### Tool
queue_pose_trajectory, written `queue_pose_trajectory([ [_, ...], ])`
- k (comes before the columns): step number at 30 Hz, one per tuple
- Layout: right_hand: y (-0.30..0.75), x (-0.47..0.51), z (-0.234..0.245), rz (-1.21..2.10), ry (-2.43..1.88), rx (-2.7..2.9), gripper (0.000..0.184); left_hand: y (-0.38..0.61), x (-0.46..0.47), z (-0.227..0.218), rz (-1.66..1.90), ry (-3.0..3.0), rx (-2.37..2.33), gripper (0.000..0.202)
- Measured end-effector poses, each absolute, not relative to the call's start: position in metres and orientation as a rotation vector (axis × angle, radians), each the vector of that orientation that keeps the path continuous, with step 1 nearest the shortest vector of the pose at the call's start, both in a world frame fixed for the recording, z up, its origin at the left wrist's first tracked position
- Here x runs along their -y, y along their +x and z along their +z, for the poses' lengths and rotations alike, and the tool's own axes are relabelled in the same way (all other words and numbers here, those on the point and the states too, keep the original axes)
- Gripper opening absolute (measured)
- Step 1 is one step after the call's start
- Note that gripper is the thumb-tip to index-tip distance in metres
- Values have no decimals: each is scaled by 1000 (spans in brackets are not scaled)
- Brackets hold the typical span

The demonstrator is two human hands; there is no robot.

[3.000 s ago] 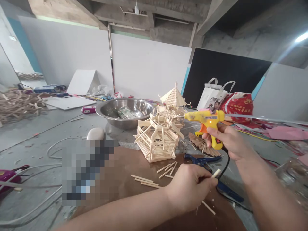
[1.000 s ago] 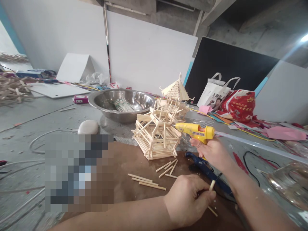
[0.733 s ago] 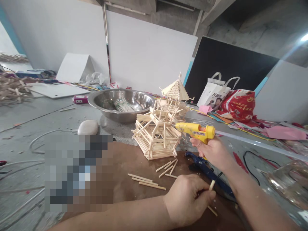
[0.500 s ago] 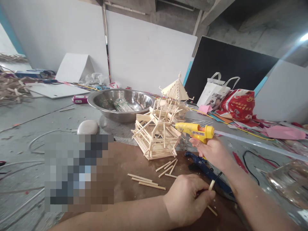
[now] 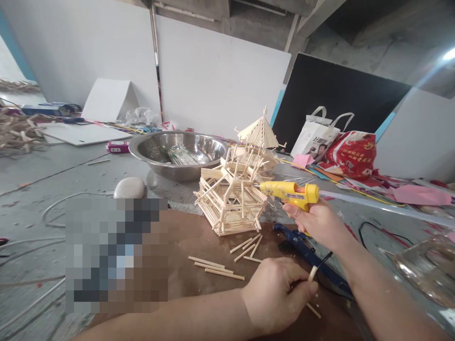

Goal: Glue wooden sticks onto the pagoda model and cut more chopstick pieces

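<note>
My right hand (image 5: 318, 220) is wrapped round the grip of a yellow hot glue gun (image 5: 286, 190), with a long clear glue stick (image 5: 369, 206) trailing from its back. The gun's nozzle points left at the right side of a pavilion model (image 5: 232, 199) built from thin wooden sticks; I cannot tell if it touches. Low in front, my left hand (image 5: 277, 293) pinches a short wooden stick (image 5: 313, 273) between thumb and fingers. Several loose wooden sticks (image 5: 215, 270) lie on the brown mat (image 5: 181, 237) between that hand and the model.
Behind the model stands a steel basin (image 5: 177, 173) holding plastic-wrapped sticks. A blue tool (image 5: 305, 253) lies under the right forearm. At right are a clear glass vessel (image 5: 426, 274), a red bag (image 5: 353, 154) and a white bag (image 5: 313, 135). A white cable (image 5: 53, 206) curls at left.
My right hand and the glue gun have shifted slightly to the right, and the glue stick has swung a little. The left hand keeps its pinch on the wooden stick in the same place.
</note>
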State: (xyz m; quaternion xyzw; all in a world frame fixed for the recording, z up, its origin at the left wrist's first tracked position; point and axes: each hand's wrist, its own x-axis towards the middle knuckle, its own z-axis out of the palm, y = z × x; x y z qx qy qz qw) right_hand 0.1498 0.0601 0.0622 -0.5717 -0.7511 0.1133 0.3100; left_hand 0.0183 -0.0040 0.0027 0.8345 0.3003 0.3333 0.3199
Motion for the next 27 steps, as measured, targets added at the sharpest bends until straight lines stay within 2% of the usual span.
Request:
queue_pose_trajectory([
  [27, 163, -48, 84, 337, -1517, 2078, 31, 18, 5, 3, 835, 2274, -811, 24],
])
